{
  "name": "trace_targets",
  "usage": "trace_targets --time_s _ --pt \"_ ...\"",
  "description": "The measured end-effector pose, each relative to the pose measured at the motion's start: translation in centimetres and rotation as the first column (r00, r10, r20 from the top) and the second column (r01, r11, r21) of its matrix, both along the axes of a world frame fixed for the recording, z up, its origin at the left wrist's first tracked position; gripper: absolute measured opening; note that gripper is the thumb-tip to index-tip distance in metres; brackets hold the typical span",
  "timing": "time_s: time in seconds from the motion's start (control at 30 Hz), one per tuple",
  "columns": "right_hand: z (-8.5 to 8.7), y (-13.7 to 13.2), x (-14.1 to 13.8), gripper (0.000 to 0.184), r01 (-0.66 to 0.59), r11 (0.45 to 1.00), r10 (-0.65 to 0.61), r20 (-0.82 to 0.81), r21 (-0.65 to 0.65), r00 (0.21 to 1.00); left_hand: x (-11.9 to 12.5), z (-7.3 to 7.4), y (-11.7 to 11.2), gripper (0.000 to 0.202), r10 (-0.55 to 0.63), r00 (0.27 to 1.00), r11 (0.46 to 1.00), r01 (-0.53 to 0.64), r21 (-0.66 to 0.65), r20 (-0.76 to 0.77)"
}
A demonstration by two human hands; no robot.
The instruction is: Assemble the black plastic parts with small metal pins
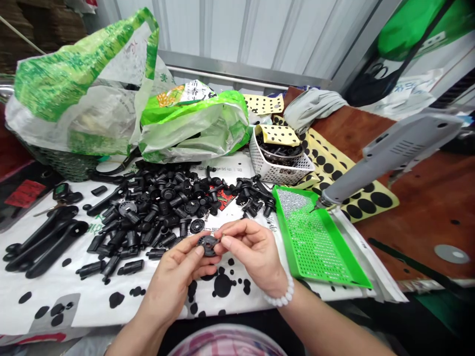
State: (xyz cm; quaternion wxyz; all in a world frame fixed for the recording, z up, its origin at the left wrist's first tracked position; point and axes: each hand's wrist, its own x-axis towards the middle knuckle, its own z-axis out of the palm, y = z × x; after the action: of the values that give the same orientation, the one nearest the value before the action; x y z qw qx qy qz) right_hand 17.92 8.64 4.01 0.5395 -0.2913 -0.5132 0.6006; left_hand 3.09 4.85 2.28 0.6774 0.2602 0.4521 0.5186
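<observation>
My left hand (181, 269) pinches a small round black plastic disc (207, 244) between thumb and fingers, just above the white sheet. My right hand (250, 249), with a white bead bracelet at the wrist, has its fingertips pinched together at the disc's right edge; what they hold is too small to make out. Right behind both hands lies a big pile of black plastic parts (163, 207), tubes and round caps.
A green perforated tray (315, 237) of tiny screws lies at the right, with a grey electric screwdriver (393, 153) hanging over it. A white basket (278, 165), yellow sheets with black pads (334, 168), green-white bags (111, 99) and long black handles (44, 240) surround the pile.
</observation>
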Motion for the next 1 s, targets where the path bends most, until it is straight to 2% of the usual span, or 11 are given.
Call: trace_targets --time_s 0.13,0.27,0.37,0.47,0.57,0.7,0.77,0.87,1.0 --pt "-0.3 0.1 0.1 0.007 -0.019 0.998 0.015 -0.058 -0.065 0.998 0.2 -0.1 0.0 0.033 -0.003 0.999 1.000 0.003 0.004 -0.049" --pt "-0.6 0.0 0.2 0.007 -0.019 0.994 0.016 -0.033 -0.106 0.999 0.3 -0.1 -0.2 0.033 -0.009 0.997 1.000 0.009 0.006 -0.072" --pt "-0.7 -0.4 0.4 0.005 0.007 1.000 -0.007 0.018 -0.013 1.000 0.4 0.2 -0.5 0.036 0.028 0.995 1.000 -0.027 0.010 -0.093" --pt "-0.5 -1.0 0.6 0.008 0.053 0.982 -0.074 0.109 0.181 0.991 0.6 0.4 -0.9 0.038 0.075 0.992 0.997 -0.072 0.026 -0.106" --pt "-0.2 -1.4 0.7 0.014 0.079 0.908 -0.175 0.201 0.412 0.964 0.8 0.5 -1.2 0.038 0.091 0.988 0.995 -0.086 0.048 -0.127" --pt "0.3 -1.3 1.1 0.027 0.013 0.748 -0.306 0.327 0.664 0.894 1.0 0.6 -1.6 0.038 0.108 0.984 0.994 -0.102 0.049 -0.144" --pt "0.5 -1.2 1.6 0.028 -0.049 0.692 -0.333 0.379 0.720 0.863 1.0 0.7 -1.7 0.037 0.119 0.982 0.992 -0.113 0.050 -0.145" --pt "0.9 -1.2 2.2 0.025 -0.097 0.640 -0.397 0.436 0.762 0.808 1.0 1.0 -1.9 0.038 0.117 0.980 0.992 -0.108 0.064 -0.162" --pt "1.6 -2.1 2.6 0.020 -0.166 0.567 -0.518 0.506 0.807 0.689 0.9 1.3 -2.1 0.040 0.107 0.975 0.993 -0.096 0.066 -0.194"
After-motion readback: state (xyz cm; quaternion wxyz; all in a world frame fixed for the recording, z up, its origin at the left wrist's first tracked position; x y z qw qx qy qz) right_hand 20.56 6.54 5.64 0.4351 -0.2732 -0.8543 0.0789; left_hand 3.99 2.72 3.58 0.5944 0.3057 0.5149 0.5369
